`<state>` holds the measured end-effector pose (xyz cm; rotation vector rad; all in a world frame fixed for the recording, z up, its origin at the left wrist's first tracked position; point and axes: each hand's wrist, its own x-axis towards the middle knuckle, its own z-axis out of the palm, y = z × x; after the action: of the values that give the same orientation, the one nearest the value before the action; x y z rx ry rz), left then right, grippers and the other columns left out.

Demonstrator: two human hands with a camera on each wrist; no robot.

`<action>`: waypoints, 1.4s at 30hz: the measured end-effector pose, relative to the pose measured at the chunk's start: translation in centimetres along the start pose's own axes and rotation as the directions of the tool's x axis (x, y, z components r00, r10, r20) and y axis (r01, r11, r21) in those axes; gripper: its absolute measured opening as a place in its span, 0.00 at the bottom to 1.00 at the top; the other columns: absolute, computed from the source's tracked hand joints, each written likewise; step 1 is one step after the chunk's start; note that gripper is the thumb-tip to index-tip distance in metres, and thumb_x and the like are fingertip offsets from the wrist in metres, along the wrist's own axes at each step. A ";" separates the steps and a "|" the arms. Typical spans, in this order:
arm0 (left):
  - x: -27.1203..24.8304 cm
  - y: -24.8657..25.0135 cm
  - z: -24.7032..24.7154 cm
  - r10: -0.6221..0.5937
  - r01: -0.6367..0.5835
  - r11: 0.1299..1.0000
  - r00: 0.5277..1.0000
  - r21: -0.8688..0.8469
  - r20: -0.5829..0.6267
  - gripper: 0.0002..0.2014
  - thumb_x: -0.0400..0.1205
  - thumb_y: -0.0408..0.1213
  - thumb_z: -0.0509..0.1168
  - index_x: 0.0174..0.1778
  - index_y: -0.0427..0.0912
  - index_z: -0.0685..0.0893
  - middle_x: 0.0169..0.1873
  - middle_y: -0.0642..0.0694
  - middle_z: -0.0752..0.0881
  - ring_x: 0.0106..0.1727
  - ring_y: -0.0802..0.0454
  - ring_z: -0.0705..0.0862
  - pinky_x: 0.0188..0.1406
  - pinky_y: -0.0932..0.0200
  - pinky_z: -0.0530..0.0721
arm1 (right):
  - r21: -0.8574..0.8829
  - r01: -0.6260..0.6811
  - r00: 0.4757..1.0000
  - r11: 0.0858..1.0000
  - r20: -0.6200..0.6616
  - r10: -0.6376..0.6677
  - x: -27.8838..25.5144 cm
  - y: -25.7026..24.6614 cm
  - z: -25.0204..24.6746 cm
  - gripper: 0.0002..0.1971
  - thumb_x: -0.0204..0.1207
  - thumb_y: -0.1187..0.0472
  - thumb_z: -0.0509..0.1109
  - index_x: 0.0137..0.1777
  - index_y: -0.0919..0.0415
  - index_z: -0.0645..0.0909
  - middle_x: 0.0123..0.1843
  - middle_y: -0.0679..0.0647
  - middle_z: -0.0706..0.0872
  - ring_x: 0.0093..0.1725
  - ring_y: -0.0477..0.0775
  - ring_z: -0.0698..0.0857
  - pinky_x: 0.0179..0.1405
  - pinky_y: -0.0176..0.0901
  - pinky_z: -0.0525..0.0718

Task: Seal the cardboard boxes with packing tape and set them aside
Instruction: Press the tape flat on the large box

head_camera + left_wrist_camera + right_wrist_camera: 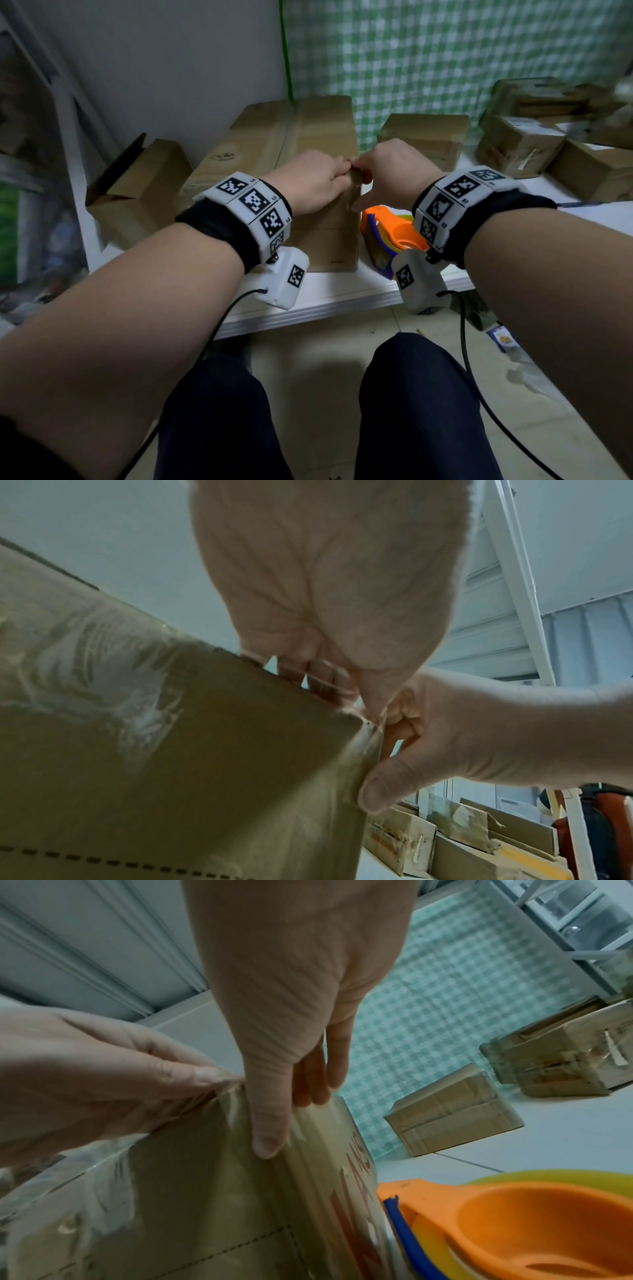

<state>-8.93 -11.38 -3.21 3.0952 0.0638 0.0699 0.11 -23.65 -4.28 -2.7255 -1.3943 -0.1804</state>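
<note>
A large cardboard box [291, 171] sits on a white tabletop [342, 291], directly in front of a seated person. Clear packing tape [315, 1139] already runs along its top seam and down over the near right corner, where it looks glossy and slightly wrinkled.

Both hands meet at that top right corner. The left hand [308, 181] lies over the box's top edge, its fingers curled and pinching the tape at the corner, probably to hold the tape end in place. The right hand [387, 171] wraps the corner from the other side: its thumb [267, 1134] is pressed flat down the near face on the tape, and its fingers reach over the top edge. This looks like smoothing the tape down so it bonds around the corner.

Just beside the box on the right lies an orange, yellow and blue tape dispenser [390, 236], set down within easy reach, neither hand touching it.

Further out, a small box with an open flap [137, 192] waits at the left. Several smaller taped boxes [520, 147] are gathered at the right rear of the tabletop, seemingly the set-aside pile. A green checked cloth [445, 61] hangs behind.
</note>
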 end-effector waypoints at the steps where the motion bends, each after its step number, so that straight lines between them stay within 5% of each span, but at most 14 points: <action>1: 0.0 0.0 0.0 0.001 -0.001 1.000 1.000 -0.006 -0.001 0.21 0.88 0.42 0.51 0.75 0.38 0.73 0.73 0.38 0.74 0.74 0.43 0.72 0.73 0.50 0.68 | 0.003 0.000 1.000 1.000 -0.008 0.000 0.0 0.0 0.1 0.17 0.67 0.47 0.79 0.45 0.56 0.78 0.40 0.53 0.80 0.41 0.56 0.78 0.43 0.47 0.80; 6: 0.1 0.0 0.0 0.005 -0.005 1.000 1.000 -0.012 -0.016 0.20 0.88 0.43 0.52 0.71 0.38 0.78 0.69 0.37 0.79 0.71 0.42 0.75 0.69 0.46 0.72 | 0.028 -0.028 0.999 0.999 -0.022 0.029 0.1 -0.1 0.4 0.18 0.66 0.45 0.79 0.41 0.52 0.73 0.37 0.51 0.77 0.41 0.55 0.78 0.42 0.49 0.82; 17: 0.2 -0.4 -0.3 -0.006 0.006 1.000 1.000 -0.015 -0.017 0.19 0.85 0.47 0.56 0.68 0.42 0.81 0.65 0.39 0.82 0.66 0.42 0.79 0.64 0.45 0.76 | -0.029 -0.064 0.996 0.998 -0.061 0.062 0.0 -0.6 0.4 0.22 0.67 0.38 0.75 0.48 0.57 0.81 0.38 0.52 0.76 0.41 0.56 0.78 0.34 0.44 0.71; 20: -0.1 -1.0 -0.6 0.014 -0.014 0.999 1.000 -0.042 0.008 0.20 0.82 0.42 0.63 0.71 0.47 0.79 0.68 0.43 0.81 0.67 0.45 0.78 0.68 0.50 0.76 | -0.020 -0.058 0.997 0.998 -0.051 0.057 -0.2 -0.4 0.2 0.22 0.70 0.38 0.72 0.47 0.57 0.80 0.37 0.51 0.75 0.43 0.56 0.79 0.36 0.43 0.71; 22: -0.8 -1.7 -0.9 0.003 -0.001 0.999 0.999 -0.045 0.032 0.27 0.79 0.39 0.67 0.76 0.50 0.73 0.74 0.50 0.75 0.72 0.51 0.75 0.72 0.60 0.70 | -0.045 -0.054 0.998 0.998 -0.037 0.052 -0.1 -0.4 0.2 0.25 0.72 0.37 0.70 0.56 0.58 0.81 0.44 0.53 0.80 0.47 0.57 0.80 0.39 0.44 0.74; 25: -2.2 -3.6 -1.4 -0.102 0.102 0.995 0.995 0.006 -0.017 0.28 0.78 0.38 0.69 0.76 0.50 0.73 0.72 0.51 0.77 0.69 0.51 0.77 0.65 0.62 0.71 | -0.047 -0.067 0.998 0.997 -0.015 0.067 0.0 -0.3 0.0 0.28 0.76 0.37 0.66 0.66 0.57 0.80 0.54 0.56 0.84 0.53 0.59 0.83 0.43 0.45 0.78; 30: -5.0 -8.2 -1.7 -0.327 0.330 0.939 0.944 0.093 -0.046 0.27 0.79 0.43 0.68 0.76 0.48 0.73 0.68 0.44 0.80 0.67 0.44 0.78 0.65 0.50 0.78 | -0.038 -0.086 0.996 0.996 -0.018 0.085 0.0 0.0 -0.4 0.23 0.81 0.40 0.60 0.66 0.55 0.81 0.48 0.55 0.82 0.49 0.58 0.82 0.38 0.45 0.76; 35: -6.4 -10.3 -1.0 -0.395 0.400 0.916 0.913 0.031 -0.097 0.24 0.81 0.41 0.66 0.75 0.47 0.74 0.68 0.41 0.80 0.67 0.43 0.78 0.64 0.54 0.74 | -0.059 -0.085 0.996 0.995 -0.034 0.084 -0.2 -0.1 -0.7 0.22 0.84 0.42 0.55 0.69 0.51 0.79 0.49 0.53 0.78 0.51 0.56 0.79 0.33 0.42 0.70; 38: -6.5 -10.5 -0.9 -0.374 0.383 0.923 0.917 0.044 -0.136 0.21 0.81 0.41 0.66 0.70 0.47 0.80 0.64 0.41 0.83 0.64 0.42 0.80 0.63 0.53 0.77 | -0.142 -0.048 0.999 0.989 -0.031 0.044 -0.3 -0.4 -0.8 0.24 0.84 0.41 0.54 0.71 0.52 0.78 0.63 0.55 0.78 0.65 0.58 0.74 0.47 0.49 0.77; 42: -7.0 -9.7 -1.0 -0.335 0.352 0.934 0.924 0.067 -0.184 0.20 0.78 0.48 0.67 0.66 0.49 0.83 0.59 0.44 0.86 0.60 0.44 0.82 0.57 0.54 0.79 | -0.219 0.054 0.997 0.974 -0.038 -0.063 -0.1 -2.2 -0.8 0.29 0.78 0.37 0.61 0.72 0.54 0.77 0.67 0.55 0.77 0.66 0.60 0.73 0.56 0.54 0.79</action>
<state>-16.32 -1.95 -2.93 3.1119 0.6330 0.3257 -1.75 -22.53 -3.50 -2.8323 -1.5277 -0.4202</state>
